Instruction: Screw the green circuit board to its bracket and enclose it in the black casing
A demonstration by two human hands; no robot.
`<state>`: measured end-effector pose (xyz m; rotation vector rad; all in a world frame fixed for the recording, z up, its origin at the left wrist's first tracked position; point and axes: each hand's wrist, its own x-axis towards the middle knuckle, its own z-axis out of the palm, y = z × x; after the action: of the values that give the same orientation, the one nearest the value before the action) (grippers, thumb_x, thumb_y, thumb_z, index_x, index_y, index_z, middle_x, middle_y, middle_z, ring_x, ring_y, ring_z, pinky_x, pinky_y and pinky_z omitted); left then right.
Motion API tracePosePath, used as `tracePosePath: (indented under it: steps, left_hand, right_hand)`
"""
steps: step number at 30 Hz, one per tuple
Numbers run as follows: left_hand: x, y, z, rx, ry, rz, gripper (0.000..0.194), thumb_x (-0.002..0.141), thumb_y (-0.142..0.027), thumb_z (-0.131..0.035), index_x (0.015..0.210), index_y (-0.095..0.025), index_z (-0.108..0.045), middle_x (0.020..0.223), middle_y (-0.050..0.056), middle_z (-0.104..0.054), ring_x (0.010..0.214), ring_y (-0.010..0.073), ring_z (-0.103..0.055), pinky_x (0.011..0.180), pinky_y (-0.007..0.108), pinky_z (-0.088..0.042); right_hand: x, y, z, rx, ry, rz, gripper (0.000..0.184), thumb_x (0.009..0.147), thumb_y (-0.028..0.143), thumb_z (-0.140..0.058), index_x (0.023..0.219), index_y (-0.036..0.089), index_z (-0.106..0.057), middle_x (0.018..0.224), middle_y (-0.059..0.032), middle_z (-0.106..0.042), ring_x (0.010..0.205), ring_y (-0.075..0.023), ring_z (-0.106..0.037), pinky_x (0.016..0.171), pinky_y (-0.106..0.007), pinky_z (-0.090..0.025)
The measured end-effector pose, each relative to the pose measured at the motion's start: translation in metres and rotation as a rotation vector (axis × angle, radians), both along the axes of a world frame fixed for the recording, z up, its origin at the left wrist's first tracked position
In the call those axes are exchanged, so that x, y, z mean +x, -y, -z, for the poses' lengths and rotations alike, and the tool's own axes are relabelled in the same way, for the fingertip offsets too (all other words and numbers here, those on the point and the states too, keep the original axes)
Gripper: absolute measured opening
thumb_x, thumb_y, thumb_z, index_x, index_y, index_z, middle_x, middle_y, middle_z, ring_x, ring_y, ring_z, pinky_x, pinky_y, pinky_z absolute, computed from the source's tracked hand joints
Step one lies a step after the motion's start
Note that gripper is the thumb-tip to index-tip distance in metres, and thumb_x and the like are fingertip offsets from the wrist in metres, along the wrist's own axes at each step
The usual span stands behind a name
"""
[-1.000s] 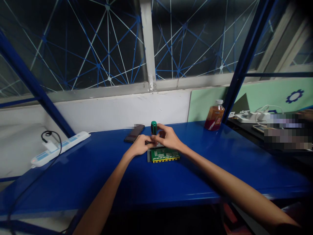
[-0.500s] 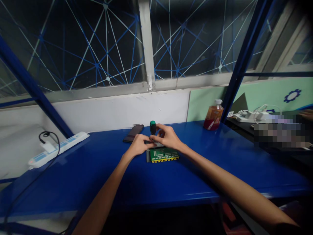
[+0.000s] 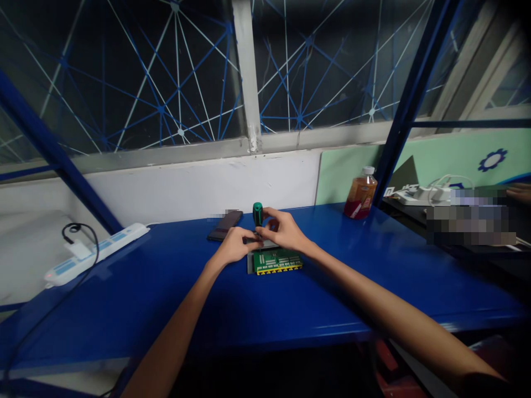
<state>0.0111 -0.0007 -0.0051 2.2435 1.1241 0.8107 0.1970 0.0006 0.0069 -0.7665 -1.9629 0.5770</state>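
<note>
A screwdriver point(image 3: 258, 213) with a green and black handle stands upright over a green circuit board point(image 3: 277, 258). My right hand point(image 3: 286, 229) is closed, with its fingers and thumb on the handle. From the other side my left hand point(image 3: 238, 245) reaches in, its fingertips pinched together close to the screwdriver's lower end. What those fingertips hold is hidden, and so is the screwdriver's tip. The board has a yellow connector strip along its near edge and sits on a grey base. Both hands cover the board's far part.
The board rests on a blue table point(image 3: 166, 309). Behind my left hand lies a dark phone point(image 3: 226, 225). A white power strip point(image 3: 99, 255) with a black cable is at the left. A drink bottle point(image 3: 360, 193) stands at the back right. Another person's hand point(image 3: 520, 191) shows at the far right edge.
The view has shifted slightly. The screwdriver's handle looks turned a little, showing more green on its side. Both hands keep their places around it.
</note>
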Motion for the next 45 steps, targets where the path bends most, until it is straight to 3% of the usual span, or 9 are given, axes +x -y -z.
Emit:
tracePosePath:
  steps: [8, 14, 18, 24, 31, 35, 40, 45]
  left_hand:
    - [0.0024, 0.0042, -0.0046, -0.038, 0.019, -0.009, 0.016, 0.073, -0.025, -0.065, 0.08, -0.015, -0.076, 0.083, 0.006, -0.075, 0.083, 0.0238, -0.067, 0.075, 0.03, -0.047]
    - [0.0047, 0.0067, -0.0082, -0.072, 0.01, 0.0, 0.017, 0.073, -0.025, -0.064, 0.079, -0.014, -0.076, 0.082, 0.006, -0.075, 0.082, 0.0239, -0.067, 0.072, 0.03, -0.047]
    - [0.0033, 0.005, -0.0077, -0.072, 0.006, 0.028, 0.018, 0.075, -0.026, -0.064, 0.079, -0.014, -0.075, 0.083, 0.005, -0.075, 0.081, 0.0228, -0.066, 0.071, 0.029, -0.047]
    - [0.0017, 0.0035, -0.0068, -0.085, 0.009, 0.058, 0.019, 0.076, -0.03, -0.064, 0.081, -0.015, -0.076, 0.082, 0.005, -0.074, 0.079, 0.0211, -0.065, 0.072, 0.029, -0.046]
    - [0.0014, 0.0024, -0.0043, 0.0, -0.066, -0.043, 0.023, 0.072, -0.034, -0.067, 0.078, -0.013, -0.076, 0.071, 0.004, -0.072, 0.065, 0.0177, -0.06, 0.059, 0.025, -0.04]
    - [0.0012, 0.0012, -0.0027, -0.005, -0.059, -0.053, 0.023, 0.071, -0.034, -0.066, 0.076, -0.012, -0.075, 0.069, 0.003, -0.071, 0.065, 0.0171, -0.059, 0.059, 0.025, -0.04]
    - [0.0006, 0.0009, -0.0028, 0.006, -0.062, -0.05, 0.019, 0.071, -0.03, -0.065, 0.074, -0.014, -0.075, 0.068, 0.002, -0.07, 0.065, 0.0164, -0.058, 0.06, 0.024, -0.04]
    - [0.0012, 0.0022, -0.0036, -0.013, -0.062, -0.004, 0.021, 0.073, -0.031, -0.064, 0.076, -0.013, -0.074, 0.073, 0.003, -0.071, 0.067, 0.0171, -0.06, 0.062, 0.025, -0.041]
  right_hand:
    - [-0.0003, -0.0023, 0.003, 0.011, -0.009, 0.003, 0.033, 0.076, 0.029, -0.063, 0.105, 0.019, -0.054, 0.087, -0.0007, -0.061, 0.06, -0.0104, -0.059, 0.056, -0.024, -0.042]
    - [0.0015, 0.0015, -0.0012, 0.012, 0.072, 0.033, 0.021, 0.076, 0.035, -0.063, 0.087, 0.019, -0.054, 0.069, 0.0017, -0.058, 0.059, -0.0115, -0.055, 0.055, -0.024, -0.038]
    - [0.001, 0.0027, -0.0013, -0.026, 0.072, 0.007, 0.019, 0.077, 0.031, -0.061, 0.089, 0.019, -0.053, 0.063, 0.0032, -0.057, 0.056, -0.0118, -0.055, 0.055, -0.025, -0.039]
    - [0.0, 0.0018, 0.0001, -0.08, 0.028, -0.043, 0.018, 0.077, 0.027, -0.059, 0.091, 0.018, -0.053, 0.066, 0.0024, -0.059, 0.055, -0.0117, -0.057, 0.054, -0.025, -0.039]
    - [0.0, 0.0033, -0.0021, -0.017, 0.061, 0.023, 0.022, 0.075, 0.035, -0.065, 0.086, 0.019, -0.054, 0.066, 0.0026, -0.058, 0.054, -0.0099, -0.053, 0.051, -0.023, -0.035]
    - [-0.0002, 0.0029, -0.0012, 0.018, 0.073, 0.046, 0.027, 0.075, 0.04, -0.066, 0.088, 0.019, -0.056, 0.075, 0.0004, -0.062, 0.059, -0.0108, -0.056, 0.053, -0.024, -0.037]
    - [-0.0007, 0.0018, 0.0012, -0.004, 0.028, -0.004, 0.027, 0.078, 0.032, -0.059, 0.101, 0.019, -0.057, 0.092, -0.0018, -0.064, 0.062, -0.0109, -0.06, 0.057, -0.025, -0.041]
    - [-0.0007, 0.0039, -0.0008, -0.038, 0.014, -0.009, 0.023, 0.078, 0.027, -0.058, 0.099, 0.018, -0.056, 0.087, -0.002, -0.065, 0.062, -0.0117, -0.061, 0.056, -0.025, -0.041]
